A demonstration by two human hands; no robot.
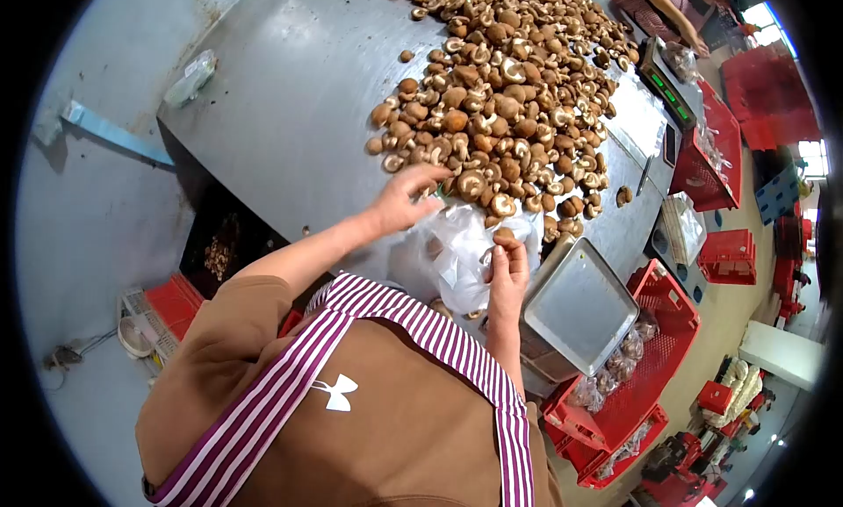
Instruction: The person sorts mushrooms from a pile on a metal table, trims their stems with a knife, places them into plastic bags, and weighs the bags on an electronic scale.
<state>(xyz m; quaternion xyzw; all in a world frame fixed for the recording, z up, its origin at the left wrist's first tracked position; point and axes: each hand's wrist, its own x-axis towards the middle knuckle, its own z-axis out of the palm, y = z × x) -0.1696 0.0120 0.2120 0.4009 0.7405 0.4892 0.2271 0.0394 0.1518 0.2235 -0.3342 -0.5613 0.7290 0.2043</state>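
By the metal table (290,94), a tray (581,305) flanks the right hand (507,277) pinching a mushroom (503,234); left hand (402,201) spread loosely.

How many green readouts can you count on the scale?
3, in a row along the face of the scale: the upper readout, the middle readout and the lower readout. None appears hidden.

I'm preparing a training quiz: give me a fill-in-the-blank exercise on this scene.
The right hand pinches a brown-capped ____.
A white plastic ____ lies between it and the left hand.
The scale shows ____ digits.
The apron has purple and ____ stripes.
Missing words: mushroom; bag; green; white.
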